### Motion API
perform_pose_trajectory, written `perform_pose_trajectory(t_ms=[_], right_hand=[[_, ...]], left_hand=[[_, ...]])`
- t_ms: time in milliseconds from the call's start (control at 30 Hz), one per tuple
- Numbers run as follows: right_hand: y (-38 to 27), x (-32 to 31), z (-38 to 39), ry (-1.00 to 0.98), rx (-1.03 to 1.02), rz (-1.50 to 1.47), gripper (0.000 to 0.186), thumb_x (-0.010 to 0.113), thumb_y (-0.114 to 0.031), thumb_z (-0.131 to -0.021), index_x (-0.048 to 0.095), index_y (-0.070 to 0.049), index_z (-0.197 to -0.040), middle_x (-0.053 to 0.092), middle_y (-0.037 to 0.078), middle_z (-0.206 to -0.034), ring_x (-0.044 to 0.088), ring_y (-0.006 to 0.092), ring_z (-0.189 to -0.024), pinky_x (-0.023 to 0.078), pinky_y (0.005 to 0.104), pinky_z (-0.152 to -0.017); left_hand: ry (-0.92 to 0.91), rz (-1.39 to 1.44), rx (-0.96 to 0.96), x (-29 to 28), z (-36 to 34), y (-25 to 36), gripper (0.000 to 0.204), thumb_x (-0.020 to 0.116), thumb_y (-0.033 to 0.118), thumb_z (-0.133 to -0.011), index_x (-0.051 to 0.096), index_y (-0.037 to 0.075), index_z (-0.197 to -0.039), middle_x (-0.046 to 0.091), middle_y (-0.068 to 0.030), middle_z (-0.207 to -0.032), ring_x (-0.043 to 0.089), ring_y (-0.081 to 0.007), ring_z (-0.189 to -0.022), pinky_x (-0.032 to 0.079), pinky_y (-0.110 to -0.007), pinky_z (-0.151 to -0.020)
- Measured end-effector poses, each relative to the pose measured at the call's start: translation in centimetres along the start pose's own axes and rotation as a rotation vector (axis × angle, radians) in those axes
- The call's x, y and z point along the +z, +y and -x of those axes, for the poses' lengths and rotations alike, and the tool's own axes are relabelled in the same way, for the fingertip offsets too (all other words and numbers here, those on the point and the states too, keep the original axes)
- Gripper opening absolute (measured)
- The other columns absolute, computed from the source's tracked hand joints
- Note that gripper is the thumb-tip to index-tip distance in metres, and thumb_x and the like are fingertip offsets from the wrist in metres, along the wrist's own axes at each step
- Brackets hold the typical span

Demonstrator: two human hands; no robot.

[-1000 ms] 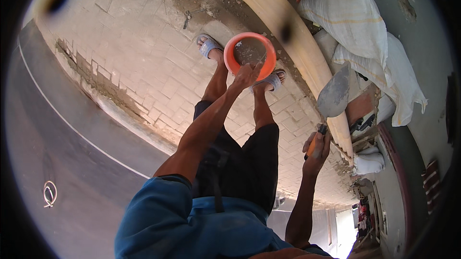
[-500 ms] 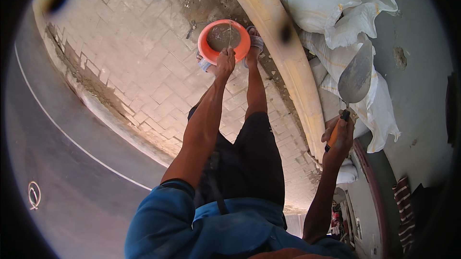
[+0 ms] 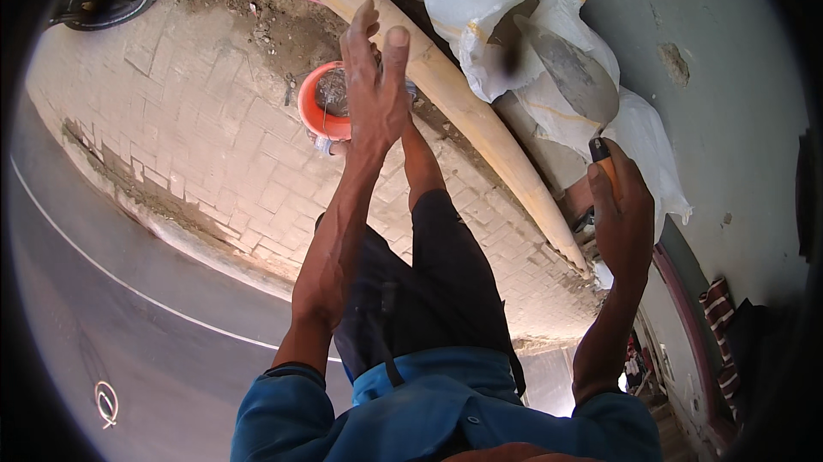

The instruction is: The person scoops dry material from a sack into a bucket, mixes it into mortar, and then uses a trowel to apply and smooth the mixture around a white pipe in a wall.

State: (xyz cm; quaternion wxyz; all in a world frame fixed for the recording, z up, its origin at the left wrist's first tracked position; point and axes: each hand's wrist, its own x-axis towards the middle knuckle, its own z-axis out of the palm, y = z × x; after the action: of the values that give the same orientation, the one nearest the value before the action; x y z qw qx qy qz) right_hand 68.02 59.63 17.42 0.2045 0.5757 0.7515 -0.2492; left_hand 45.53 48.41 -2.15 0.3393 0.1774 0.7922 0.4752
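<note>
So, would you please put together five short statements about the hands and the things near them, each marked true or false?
1. The right hand holds a trowel. True.
2. The left hand also grips the trowel. False: it is open, its fingers pointing toward the top of the picture.
3. The bucket is blue. False: it is orange.
4. In this view, the long pale beam passes between the bucket and the white sacks. True.
5. The whole bucket is visible. False: the left hand hides part of it.
</note>
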Motion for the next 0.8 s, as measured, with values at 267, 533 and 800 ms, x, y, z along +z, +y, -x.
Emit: perform_pose_trajectory(t_ms=[267, 533, 800], right_hand=[[-3.2, -0.9, -10.1, -0.055, -0.332, 0.574, 0.029, 0.062, -0.017, -0.093, 0.068, 0.001, -0.115, 0.074, 0.017, -0.096, 0.075, 0.0357, -0.082, 0.059, 0.0492, -0.073], [-5.6, 7.2, -19.8, -0.024, -0.669, 0.637, 0.015, 0.066, -0.012, -0.087, 0.080, -0.009, -0.091, 0.078, 0.011, -0.094, 0.077, 0.0266, -0.087, 0.059, 0.0392, -0.073], [0.8, 3.9, -19.3, -0.287, -0.313, 0.811, 0.026, 0.058, -0.019, -0.093, 0.078, -0.002, -0.092, 0.076, 0.021, -0.098, 0.076, 0.0296, -0.090, 0.060, 0.0474, -0.077]], left_hand=[[-0.263, -0.571, 0.179, 8.3, -7.3, 4.7, 0.064, 0.056, 0.057, -0.100, 0.056, 0.006, -0.138, 0.067, -0.0254, -0.101, 0.068, -0.0421, -0.095, 0.053, -0.053, -0.085], [-0.227, -0.245, 0.058, 7.1, -2.9, 4.1, 0.065, 0.041, 0.053, -0.108, 0.069, -0.005, -0.105, 0.066, -0.0251, -0.067, 0.068, -0.0426, -0.067, 0.053, -0.050, -0.066], [-0.085, 0.026, -0.086, 5.9, -3.8, 3.8, 0.074, 0.036, 0.063, -0.107, 0.065, -0.006, -0.098, 0.053, -0.0129, -0.063, 0.049, -0.0206, -0.063, 0.045, -0.041, -0.063]])
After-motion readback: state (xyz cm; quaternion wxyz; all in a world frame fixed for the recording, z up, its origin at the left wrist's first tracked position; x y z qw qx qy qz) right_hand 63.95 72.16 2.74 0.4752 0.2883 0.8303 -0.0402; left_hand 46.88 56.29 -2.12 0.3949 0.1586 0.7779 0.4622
